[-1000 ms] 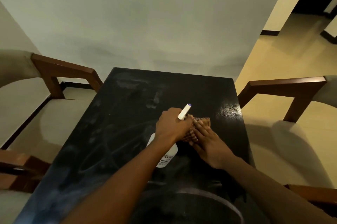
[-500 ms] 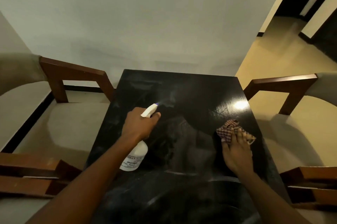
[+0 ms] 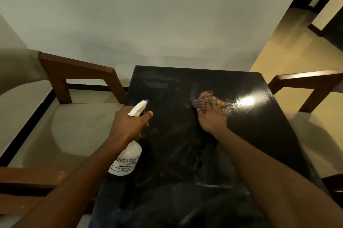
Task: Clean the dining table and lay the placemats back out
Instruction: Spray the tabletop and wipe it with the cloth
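While the left hand (image 3: pixel 128 125) is gripping the neck of the spray bottle (image 3: pixel 128 157), its curled fingers are hiding the trigger. Only the white head and blue nozzle tip are showing above the knuckles, with one finger reaching forward beneath them. The forearm is covering part of the bottle's label, so the print is only partly readable. The bottle is hanging over the left edge of the dining table (image 3: pixel 259 135). Its long axis is tilting from the base, nearest the person, up to the nozzle, which is pointing toward the far edge. Whether the base is touching the table I cannot tell.

The right hand (image 3: pixel 211 119) is pressing a checked cloth (image 3: pixel 200 101) against the tabletop in the far half, nearer the right edge. The fingers are lying stretched out on the fabric and covering much of it, and the cloth's outline is blurring into the dark surface.

The table's long axis is running away from the person toward the wall (image 3: pixel 167 14), and the bottom of the view is cutting off its near edge. Faint smears are showing across the dark top, hard to make out, and a bright glare is sitting just right of the cloth. Wooden-armed chairs are standing along both long edges, the left chair (image 3: pixel 78 69) and the right chair (image 3: pixel 306 78), both cropped by the sides of the view.
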`<state>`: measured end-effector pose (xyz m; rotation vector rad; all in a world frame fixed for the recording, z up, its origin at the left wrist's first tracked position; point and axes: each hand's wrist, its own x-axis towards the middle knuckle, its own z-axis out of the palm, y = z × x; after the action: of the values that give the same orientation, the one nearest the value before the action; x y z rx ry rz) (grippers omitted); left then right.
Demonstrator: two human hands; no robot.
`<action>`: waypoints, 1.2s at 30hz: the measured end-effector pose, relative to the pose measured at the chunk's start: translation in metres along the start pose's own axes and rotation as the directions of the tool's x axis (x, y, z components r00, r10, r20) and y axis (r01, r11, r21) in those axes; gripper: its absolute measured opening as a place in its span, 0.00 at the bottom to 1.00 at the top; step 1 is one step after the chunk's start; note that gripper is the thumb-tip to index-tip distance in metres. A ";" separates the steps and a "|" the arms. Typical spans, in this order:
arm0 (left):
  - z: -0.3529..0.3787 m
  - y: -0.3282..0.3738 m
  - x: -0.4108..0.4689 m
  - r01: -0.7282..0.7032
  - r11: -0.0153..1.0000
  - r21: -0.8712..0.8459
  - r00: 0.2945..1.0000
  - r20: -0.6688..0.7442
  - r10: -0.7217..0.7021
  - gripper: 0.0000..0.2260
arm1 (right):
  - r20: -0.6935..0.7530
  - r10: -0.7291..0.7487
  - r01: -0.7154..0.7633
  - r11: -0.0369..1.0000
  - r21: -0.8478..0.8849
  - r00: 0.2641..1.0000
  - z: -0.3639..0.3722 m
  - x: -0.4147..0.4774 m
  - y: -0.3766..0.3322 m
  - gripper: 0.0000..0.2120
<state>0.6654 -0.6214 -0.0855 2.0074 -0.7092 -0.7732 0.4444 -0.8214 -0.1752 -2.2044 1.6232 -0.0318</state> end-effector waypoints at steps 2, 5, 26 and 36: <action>-0.002 -0.002 0.004 0.000 1.000 0.010 1.000 -0.023 0.000 0.21 | 0.041 -0.125 0.127 0.991 -0.037 0.991 0.013 0.009 -0.045 0.34; 0.000 -0.002 0.007 0.005 0.999 0.035 0.998 -0.059 -0.003 0.21 | 0.105 -0.381 0.388 0.920 -0.059 0.919 0.035 -0.020 -0.086 0.32; 0.002 0.000 0.019 0.049 0.998 0.048 0.998 -0.043 -0.047 0.13 | -0.101 0.039 -0.045 0.997 -0.065 0.994 -0.046 0.081 0.065 0.32; 0.005 0.003 0.022 0.040 0.995 0.091 0.996 -0.077 -0.033 0.18 | 0.301 -0.611 0.662 0.742 -0.104 0.732 0.043 0.021 -0.175 0.34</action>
<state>0.6754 -0.6414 -0.0908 2.1269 -0.6763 -0.6929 0.6212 -0.7853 -0.1617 -2.6991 0.6870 0.2228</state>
